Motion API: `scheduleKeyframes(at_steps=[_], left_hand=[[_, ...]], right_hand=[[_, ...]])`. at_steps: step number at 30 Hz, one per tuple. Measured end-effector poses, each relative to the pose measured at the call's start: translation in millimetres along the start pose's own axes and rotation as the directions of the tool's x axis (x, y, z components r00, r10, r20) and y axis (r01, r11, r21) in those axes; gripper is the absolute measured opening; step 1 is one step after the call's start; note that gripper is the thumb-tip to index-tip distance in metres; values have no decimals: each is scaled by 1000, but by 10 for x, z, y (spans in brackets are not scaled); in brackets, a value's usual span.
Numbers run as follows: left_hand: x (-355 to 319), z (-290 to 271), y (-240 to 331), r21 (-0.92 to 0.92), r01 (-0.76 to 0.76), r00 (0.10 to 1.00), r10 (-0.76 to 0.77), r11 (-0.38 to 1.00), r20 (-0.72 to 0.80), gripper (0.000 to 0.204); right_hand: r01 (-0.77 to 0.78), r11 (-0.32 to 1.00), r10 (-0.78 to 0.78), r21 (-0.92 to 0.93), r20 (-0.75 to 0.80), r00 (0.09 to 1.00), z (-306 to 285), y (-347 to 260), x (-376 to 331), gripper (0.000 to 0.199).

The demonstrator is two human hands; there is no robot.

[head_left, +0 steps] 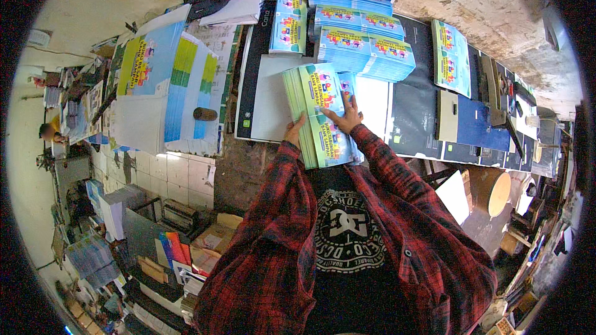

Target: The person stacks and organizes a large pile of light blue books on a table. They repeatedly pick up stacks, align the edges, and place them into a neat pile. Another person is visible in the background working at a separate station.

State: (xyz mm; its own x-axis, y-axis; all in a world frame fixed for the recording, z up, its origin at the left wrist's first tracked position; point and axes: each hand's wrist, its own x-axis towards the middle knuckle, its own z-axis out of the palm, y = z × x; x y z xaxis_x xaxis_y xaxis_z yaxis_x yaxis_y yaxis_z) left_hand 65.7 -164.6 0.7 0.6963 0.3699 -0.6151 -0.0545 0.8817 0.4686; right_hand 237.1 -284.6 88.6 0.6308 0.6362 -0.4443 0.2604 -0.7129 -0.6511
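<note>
In front of me at the table's near edge is a stack of booklets, with blue, green and yellow printed covers, slightly fanned along its left side. My left hand presses against the left side of this stack. On the other side, my right hand grips the right edge, thumb over the top cover and fingers spread along the side. More booklets show beneath and to the right of the stack. A white sheet lies under it. Just beyond stand several taller stacks of the same booklets.
Another pile lies at the back, with a flatter one to the right. Large printed sheets cover a left table, where a brown cylinder rests. A cutting tool with a long arm stands far right. A stool is below.
</note>
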Motion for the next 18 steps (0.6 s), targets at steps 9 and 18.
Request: scheduleKeyframes(at_steps=[9,18], left_hand=[[-524,-205,492,-64,-88,995,91,994,51,40],[-91,180,109,306,-108,989,133,946,-61,50]], right_hand=[[113,883,-240,-455,-232,943,137,481,62,87],[84,993,-85,-88,-8,996,129,356,106,76]])
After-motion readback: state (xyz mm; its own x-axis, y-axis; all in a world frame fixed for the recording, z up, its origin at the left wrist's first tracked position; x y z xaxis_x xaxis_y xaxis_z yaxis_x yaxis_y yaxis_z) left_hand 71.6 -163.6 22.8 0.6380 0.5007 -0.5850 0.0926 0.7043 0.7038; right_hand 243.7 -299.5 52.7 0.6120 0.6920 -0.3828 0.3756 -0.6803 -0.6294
